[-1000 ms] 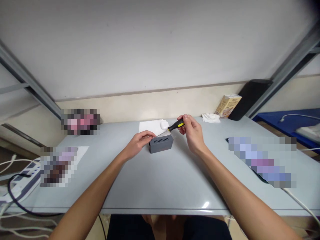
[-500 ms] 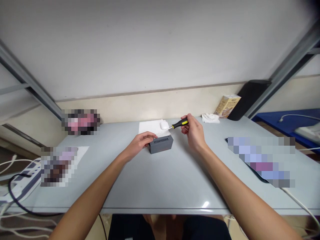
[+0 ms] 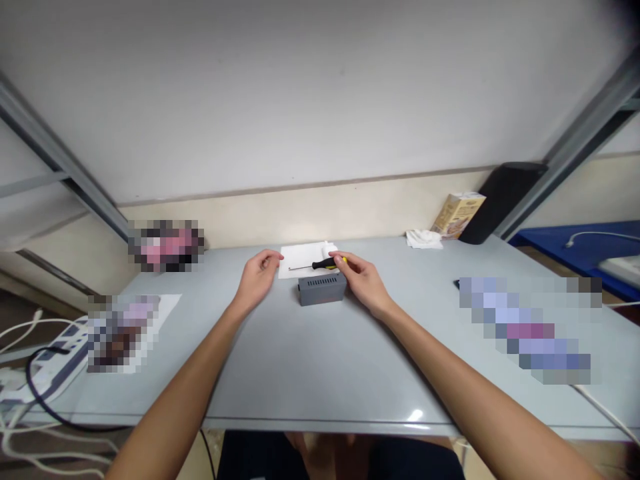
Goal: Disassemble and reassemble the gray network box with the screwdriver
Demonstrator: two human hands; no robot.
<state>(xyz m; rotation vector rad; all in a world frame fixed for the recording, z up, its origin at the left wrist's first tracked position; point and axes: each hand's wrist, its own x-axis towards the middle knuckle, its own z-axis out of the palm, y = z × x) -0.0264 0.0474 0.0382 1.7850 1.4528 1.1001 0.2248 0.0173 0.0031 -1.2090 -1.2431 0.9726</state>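
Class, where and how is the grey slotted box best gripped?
Probably pinch the grey slotted box across its long front and back faces, from above, towards its left end: it looks narrow front to back, and the right hand crowds the other end.

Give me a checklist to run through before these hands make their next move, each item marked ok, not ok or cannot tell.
1. Screwdriver gripped by the right hand: ok, fingers are on its handle.
2. Shaft clear of the gray box: ok, it shows beyond the box, against the white paper.
3. Gray box steadied by the left hand: not ok, the hand is apart from it.
4. Left hand clear of the screwdriver tip: ok, a gap shows between them.
5. Left hand empty: cannot tell, its fingers are curled.
6. Tip lifted off the paper: cannot tell from this view.
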